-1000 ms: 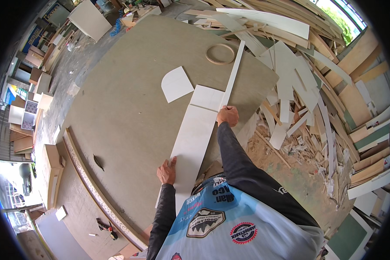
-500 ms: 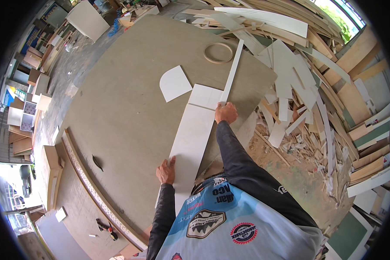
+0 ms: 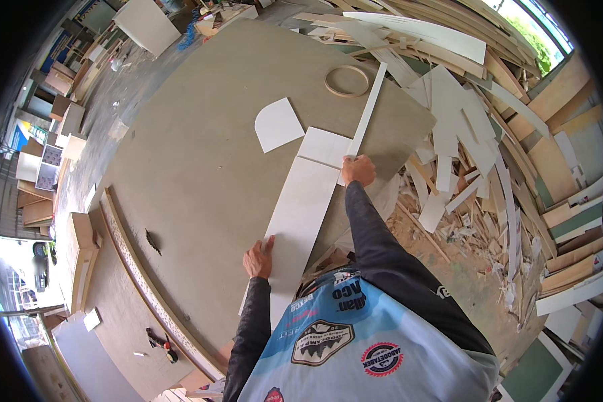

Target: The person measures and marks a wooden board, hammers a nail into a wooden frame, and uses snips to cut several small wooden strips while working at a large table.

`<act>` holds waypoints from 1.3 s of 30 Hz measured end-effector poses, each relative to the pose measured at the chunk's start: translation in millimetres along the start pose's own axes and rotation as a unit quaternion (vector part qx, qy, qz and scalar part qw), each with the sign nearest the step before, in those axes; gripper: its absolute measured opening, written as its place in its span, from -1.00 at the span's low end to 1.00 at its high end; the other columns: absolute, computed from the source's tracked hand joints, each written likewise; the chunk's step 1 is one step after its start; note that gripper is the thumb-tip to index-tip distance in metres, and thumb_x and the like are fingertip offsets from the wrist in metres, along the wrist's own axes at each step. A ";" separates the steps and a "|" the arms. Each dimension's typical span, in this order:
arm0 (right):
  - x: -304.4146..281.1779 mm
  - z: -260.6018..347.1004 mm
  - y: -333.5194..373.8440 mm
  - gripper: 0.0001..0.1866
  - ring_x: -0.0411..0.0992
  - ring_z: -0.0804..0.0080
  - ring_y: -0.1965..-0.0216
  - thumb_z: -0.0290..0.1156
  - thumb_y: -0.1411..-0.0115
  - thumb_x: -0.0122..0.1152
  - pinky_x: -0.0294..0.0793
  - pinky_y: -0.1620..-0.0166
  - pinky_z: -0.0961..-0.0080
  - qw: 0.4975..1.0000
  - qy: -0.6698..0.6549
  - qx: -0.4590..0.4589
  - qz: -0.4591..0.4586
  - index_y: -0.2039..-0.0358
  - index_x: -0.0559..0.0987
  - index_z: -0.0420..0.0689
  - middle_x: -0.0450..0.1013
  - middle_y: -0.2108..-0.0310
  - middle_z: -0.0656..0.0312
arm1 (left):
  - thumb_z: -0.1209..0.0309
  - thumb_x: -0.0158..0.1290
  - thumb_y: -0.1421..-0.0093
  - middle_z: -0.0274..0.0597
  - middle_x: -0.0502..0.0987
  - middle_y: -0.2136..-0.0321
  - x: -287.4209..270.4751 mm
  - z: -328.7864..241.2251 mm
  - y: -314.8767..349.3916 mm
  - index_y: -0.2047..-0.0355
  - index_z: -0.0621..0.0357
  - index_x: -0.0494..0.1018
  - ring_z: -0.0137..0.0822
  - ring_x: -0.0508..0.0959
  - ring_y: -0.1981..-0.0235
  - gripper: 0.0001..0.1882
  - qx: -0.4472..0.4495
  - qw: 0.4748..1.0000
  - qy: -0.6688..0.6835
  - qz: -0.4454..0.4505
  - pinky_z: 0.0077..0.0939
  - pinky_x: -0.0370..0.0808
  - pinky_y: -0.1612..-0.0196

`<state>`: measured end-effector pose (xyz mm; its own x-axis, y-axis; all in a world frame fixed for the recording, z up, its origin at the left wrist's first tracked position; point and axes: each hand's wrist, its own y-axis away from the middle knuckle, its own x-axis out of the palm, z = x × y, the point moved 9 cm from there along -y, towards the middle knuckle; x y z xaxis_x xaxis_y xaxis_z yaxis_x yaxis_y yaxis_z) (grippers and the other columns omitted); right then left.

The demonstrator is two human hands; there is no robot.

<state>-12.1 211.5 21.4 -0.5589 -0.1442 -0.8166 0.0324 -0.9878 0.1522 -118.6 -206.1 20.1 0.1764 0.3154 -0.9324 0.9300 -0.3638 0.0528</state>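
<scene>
Seen from your head camera, looking down: a long white rectangular laminate board (image 3: 300, 218) lies flat on a wide grey-brown sheet worktable (image 3: 201, 154), running from six o'clock near your torso up toward twelve o'clock. Your left hand (image 3: 258, 258) rests at the board's near left edge, fingers spread flat and pressing, not clenched. Your right hand (image 3: 358, 169) sits at the board's far right corner, at about one o'clock, fingers curled over the edge where a narrow white strip (image 3: 368, 107) runs away beside it. A smaller white square offcut (image 3: 323, 146) lies just beyond the board's far end, and a white quarter-round panel (image 3: 277, 124) sits at eleven o'clock from it. A dark toothed saw blade (image 3: 153, 242) pokes up through the table at nine o'clock from your left hand, apart from it. Risk, as a judgement: uneven pressure could skew the board or nudge the strip off the edge into the heap of white and tan scrap (image 3: 476, 167) at three o'clock; a slipping left hand could drift toward the blade.
</scene>
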 end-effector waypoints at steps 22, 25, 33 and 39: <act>-58.9 -119.4 -123.6 -0.57 0.59 0.02 0.27 0.03 -0.16 0.23 0.52 0.20 0.19 0.972 -0.156 -0.044 -0.170 0.28 0.65 -0.12 0.63 0.31 0.06 | -0.22 0.04 -0.25 0.11 0.37 0.66 -43.5 79.4 44.3 0.63 0.30 0.35 0.01 0.29 0.58 -0.28 -0.183 0.975 0.099 -0.076 -0.11 0.33 0.40; -46.4 -156.0 -136.8 -0.56 0.59 0.08 0.30 0.03 -0.17 0.22 0.51 0.20 0.23 0.983 -0.114 0.009 -0.147 0.27 0.65 -0.14 0.62 0.32 0.03 | -0.13 0.05 -0.29 -0.06 0.29 0.71 -70.6 128.4 78.7 0.66 0.29 0.30 -0.19 0.22 0.60 -0.31 -0.241 0.950 0.116 -0.160 -0.21 0.26 0.47; 34.8 -194.8 -196.5 -0.41 0.44 0.23 0.01 0.07 -0.30 0.05 0.38 -0.06 0.17 0.864 -0.467 0.107 0.152 -0.15 0.51 -0.11 0.49 -0.07 0.23 | 0.08 0.08 -0.35 -0.33 0.09 0.69 -124.8 131.1 146.1 0.64 0.25 0.22 -0.45 0.12 0.58 -0.42 -0.278 0.865 0.198 -0.368 -0.38 0.12 0.52; 14.6 -145.7 -172.4 -0.32 0.30 0.22 -0.24 0.02 -0.35 -0.01 0.22 -0.29 0.29 0.852 -0.470 0.107 0.203 -0.32 0.33 -0.18 0.30 -0.30 0.17 | 0.16 0.06 -0.39 -0.46 0.09 0.65 -120.4 123.6 208.3 0.63 0.18 0.21 -0.54 0.09 0.56 -0.48 -0.333 0.784 0.272 -0.448 -0.48 0.05 0.52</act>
<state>94.9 371.2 -97.9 -0.9576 -0.2619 0.1197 0.2862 -0.8199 0.4959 14.0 -428.1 99.2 -0.7007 0.5761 -0.4208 0.6897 0.6979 -0.1929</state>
